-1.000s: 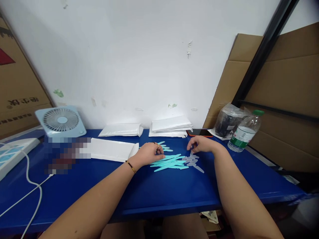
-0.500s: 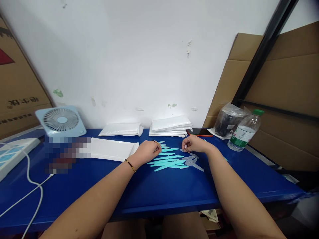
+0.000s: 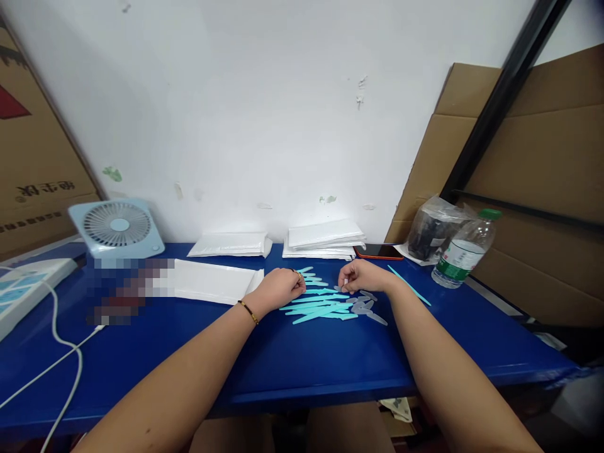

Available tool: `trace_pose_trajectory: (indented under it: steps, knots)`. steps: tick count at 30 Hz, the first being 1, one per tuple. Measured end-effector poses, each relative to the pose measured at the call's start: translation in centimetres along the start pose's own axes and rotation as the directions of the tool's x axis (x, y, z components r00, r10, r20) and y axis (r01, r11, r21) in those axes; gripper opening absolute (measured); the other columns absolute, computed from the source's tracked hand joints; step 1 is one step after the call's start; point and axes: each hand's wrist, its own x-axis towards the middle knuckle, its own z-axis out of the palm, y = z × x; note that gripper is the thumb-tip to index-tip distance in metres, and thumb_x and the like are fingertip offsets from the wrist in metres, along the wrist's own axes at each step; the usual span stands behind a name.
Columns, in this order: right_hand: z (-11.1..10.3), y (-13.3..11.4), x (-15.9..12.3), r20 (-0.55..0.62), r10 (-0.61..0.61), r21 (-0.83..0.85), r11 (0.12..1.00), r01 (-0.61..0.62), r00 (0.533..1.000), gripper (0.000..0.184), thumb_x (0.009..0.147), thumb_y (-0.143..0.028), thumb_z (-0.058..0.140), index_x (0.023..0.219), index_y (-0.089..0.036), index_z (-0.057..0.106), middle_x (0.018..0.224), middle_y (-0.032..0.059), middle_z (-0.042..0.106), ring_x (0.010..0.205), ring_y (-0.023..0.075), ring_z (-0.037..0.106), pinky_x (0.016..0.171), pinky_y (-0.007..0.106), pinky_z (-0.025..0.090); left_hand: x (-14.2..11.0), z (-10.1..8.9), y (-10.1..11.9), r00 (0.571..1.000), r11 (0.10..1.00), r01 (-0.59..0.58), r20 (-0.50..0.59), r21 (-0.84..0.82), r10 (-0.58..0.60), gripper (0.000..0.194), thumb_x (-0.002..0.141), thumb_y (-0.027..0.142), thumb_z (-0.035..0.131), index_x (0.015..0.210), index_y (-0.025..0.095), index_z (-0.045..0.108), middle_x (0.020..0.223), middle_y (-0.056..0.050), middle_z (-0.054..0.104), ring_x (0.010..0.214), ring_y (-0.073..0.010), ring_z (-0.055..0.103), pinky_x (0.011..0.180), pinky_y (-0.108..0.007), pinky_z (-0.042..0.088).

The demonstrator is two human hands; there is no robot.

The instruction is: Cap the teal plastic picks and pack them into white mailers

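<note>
Fingers pinched, my left hand [image 3: 282, 288] is at the left side of a loose pile of slim turquoise sticks [image 3: 321, 309] shaped like eyebrow razors. One turquoise stick [image 3: 323, 291] runs rightward from its fingertips. My right hand [image 3: 361, 275] is closed on a small translucent cap [image 3: 338, 288], whose end shows left of the fingers, close to that stick's tip. Whether the two touch is too small to tell. Several more translucent caps [image 3: 363, 307] lie below my right hand. A single turquoise stick [image 3: 409, 285] lies apart, right of my right wrist.
White padded envelopes lie behind: one stack [image 3: 325, 239], another pile [image 3: 229, 244], and a nearer envelope [image 3: 212, 281]. A phone [image 3: 379, 251], a bagged dark item [image 3: 429, 233] and a water bottle [image 3: 465, 255] stand right. Left are a fan [image 3: 117, 226], a power strip [image 3: 33, 289] and cables.
My right hand has shifted slightly left, toward my left hand, bringing the cap nearer the stick. The single stick at the right now shows in full. The view has moved a little.
</note>
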Motion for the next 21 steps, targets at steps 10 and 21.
trace_pose_trajectory:
  steps: [10, 21]
  knots:
    - [0.1, -0.2, -0.1, -0.001, -0.001, -0.005, 1.000, 0.001, 1.000, 0.024, 0.060, -0.032, 0.068, 0.076, -0.014, 0.066, 0.059, 0.0006, 0.061, 0.054, 0.0115, 0.057, 0.052, 0.020, 0.043, -0.1, -0.5, 0.3, 1.000, 1.000, 0.009, 0.017, 0.018, -0.010, 0.021, 0.081, 0.025, 0.047, 0.079, 0.019, 0.067, 0.079, -0.002, 0.068, 0.072, -0.0153, 0.060, 0.063, -0.023, 0.039]
    - [1.4, -0.9, 0.5, 0.034, -0.045, 0.054, 0.998, 0.043, 0.998, 0.024, 0.059, -0.032, 0.068, 0.075, -0.015, 0.066, 0.058, -0.0002, 0.062, 0.055, 0.0127, 0.059, 0.054, 0.022, 0.046, 0.0, 0.1, 0.9, 0.999, 1.000, -0.016, 0.038, 0.024, 0.015, 0.020, 0.081, 0.027, 0.048, 0.079, 0.021, 0.067, 0.078, -0.002, 0.069, 0.070, -0.0160, 0.061, 0.062, -0.023, 0.039]
